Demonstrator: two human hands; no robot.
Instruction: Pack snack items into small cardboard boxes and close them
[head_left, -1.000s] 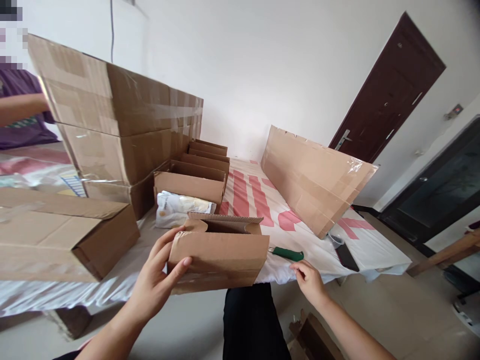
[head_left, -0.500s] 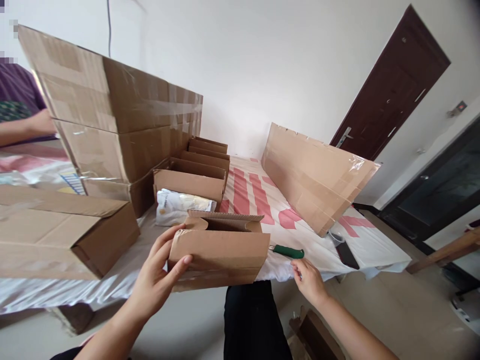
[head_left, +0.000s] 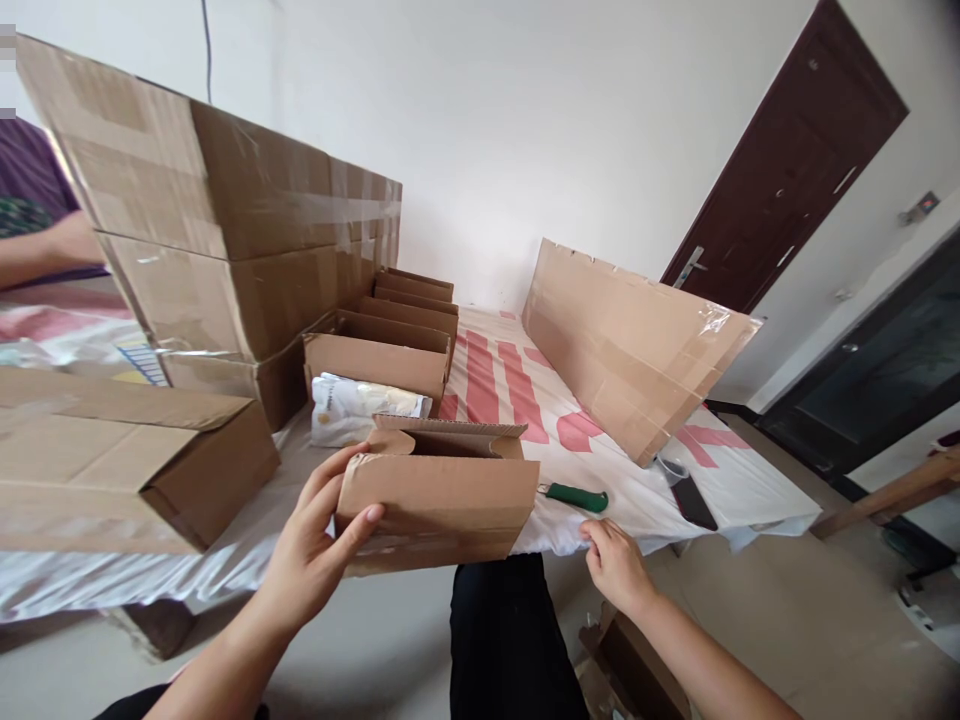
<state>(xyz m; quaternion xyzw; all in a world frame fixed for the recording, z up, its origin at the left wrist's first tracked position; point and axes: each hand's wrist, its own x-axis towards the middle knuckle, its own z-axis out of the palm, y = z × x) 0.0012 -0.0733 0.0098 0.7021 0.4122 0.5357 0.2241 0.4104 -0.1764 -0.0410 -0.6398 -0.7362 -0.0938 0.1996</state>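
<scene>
My left hand [head_left: 319, 545] is closed around the left end of a small cardboard box [head_left: 442, 505], thumb on the near side and fingers at the back corner. The box stands at the table's front edge with its top flaps up and its top open. My right hand [head_left: 616, 565] is at the table edge, right of the box, with its fingers curled together. What it pinches, if anything, is too small to tell. Just beyond those fingers lies a green-handled tool [head_left: 576, 498], its metal end beside the box. Behind the box lies a white printed plastic packet [head_left: 367, 405].
Several open cardboard boxes [head_left: 379, 362] stand in a row beside a tall taped carton stack [head_left: 285, 215]. A long box [head_left: 82, 460] lies left, a cardboard panel [head_left: 622, 340] leans right, near a phone [head_left: 694, 502]. Another person's arm [head_left: 52, 250] shows at far left.
The view has shifted slightly. My left hand keeps its hold on the box, and my right hand stays by the table edge with little movement.
</scene>
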